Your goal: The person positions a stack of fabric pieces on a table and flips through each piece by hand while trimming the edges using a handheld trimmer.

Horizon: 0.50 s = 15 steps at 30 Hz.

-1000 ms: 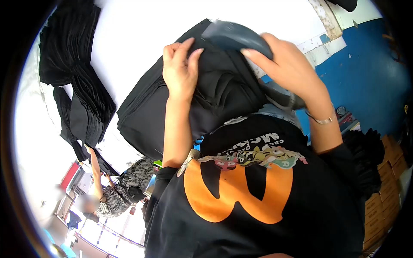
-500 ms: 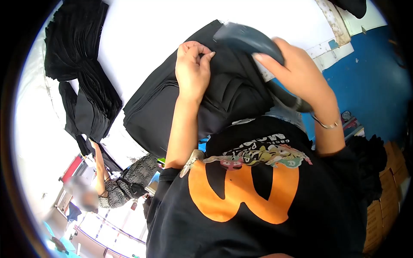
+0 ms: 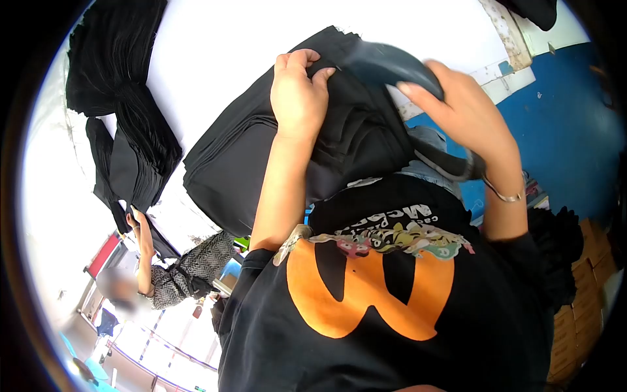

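Note:
A thick stack of folded black fabric pieces (image 3: 228, 163) lies on the white table before me. My left hand (image 3: 299, 91) rests on its upper part, fingers curled at the cloth and thumb slightly apart from the index finger. Several layers fan out in folds beside that wrist. In my right hand (image 3: 467, 108) is a dark blue-grey label gun (image 3: 395, 65), its body smeared by motion and its curved handle reaching down by my wrist. The gun's front end is over the upper right corner of the stack; whether it touches the cloth I cannot tell.
More black fabric bundles (image 3: 121, 59) lie at the left of the white table (image 3: 215, 46). Another person's hand (image 3: 134, 219) is at their lower end. Cardboard boxes (image 3: 581, 313) and dark cloth (image 3: 555, 255) stand at right, near the blue floor (image 3: 562, 117).
My left hand has shifted slightly up and right, and its thumb and index finger have parted. My right hand has moved a little right and down with the label gun.

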Motion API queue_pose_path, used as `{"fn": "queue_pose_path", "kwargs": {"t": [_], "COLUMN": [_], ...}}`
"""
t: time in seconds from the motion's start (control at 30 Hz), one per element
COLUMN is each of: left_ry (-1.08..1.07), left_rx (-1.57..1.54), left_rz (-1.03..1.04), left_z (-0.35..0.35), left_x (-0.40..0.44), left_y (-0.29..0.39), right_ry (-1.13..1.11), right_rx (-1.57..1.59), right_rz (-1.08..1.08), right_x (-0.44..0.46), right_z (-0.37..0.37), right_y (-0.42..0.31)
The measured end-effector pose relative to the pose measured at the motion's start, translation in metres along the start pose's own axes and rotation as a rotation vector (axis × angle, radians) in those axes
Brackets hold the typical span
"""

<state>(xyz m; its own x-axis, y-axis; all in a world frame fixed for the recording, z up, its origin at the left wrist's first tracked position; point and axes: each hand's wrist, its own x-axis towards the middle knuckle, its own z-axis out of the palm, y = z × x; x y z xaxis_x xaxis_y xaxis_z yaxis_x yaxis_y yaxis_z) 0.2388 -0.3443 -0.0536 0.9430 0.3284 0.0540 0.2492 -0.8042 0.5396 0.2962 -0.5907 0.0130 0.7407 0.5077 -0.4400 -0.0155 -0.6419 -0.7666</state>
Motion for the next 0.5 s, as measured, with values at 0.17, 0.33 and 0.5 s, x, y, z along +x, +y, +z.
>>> {"fn": "queue_pose_path", "kwargs": {"t": [0.17,0.33,0.5], "left_ry": [-0.045,-0.087,-0.512], "left_rx": [-0.032,-0.347,-0.189], "left_rz": [-0.017,-0.077,0.03], "left_z": [-0.005,-0.005,-0.056], "left_x": [0.003,-0.007,-0.013], "left_y": [-0.007,-0.013,-0.009], "right_ry": [0.184,0.043,0.123], "right_rx": [-0.021,-0.075,-0.064], "right_rz": [-0.193,-0.12,-0.103], "right_x": [0.015,0.005,0.02], "right_z": [0.018,0.001,0.014], "right_y": [0.0,0.009,-0.005]}}
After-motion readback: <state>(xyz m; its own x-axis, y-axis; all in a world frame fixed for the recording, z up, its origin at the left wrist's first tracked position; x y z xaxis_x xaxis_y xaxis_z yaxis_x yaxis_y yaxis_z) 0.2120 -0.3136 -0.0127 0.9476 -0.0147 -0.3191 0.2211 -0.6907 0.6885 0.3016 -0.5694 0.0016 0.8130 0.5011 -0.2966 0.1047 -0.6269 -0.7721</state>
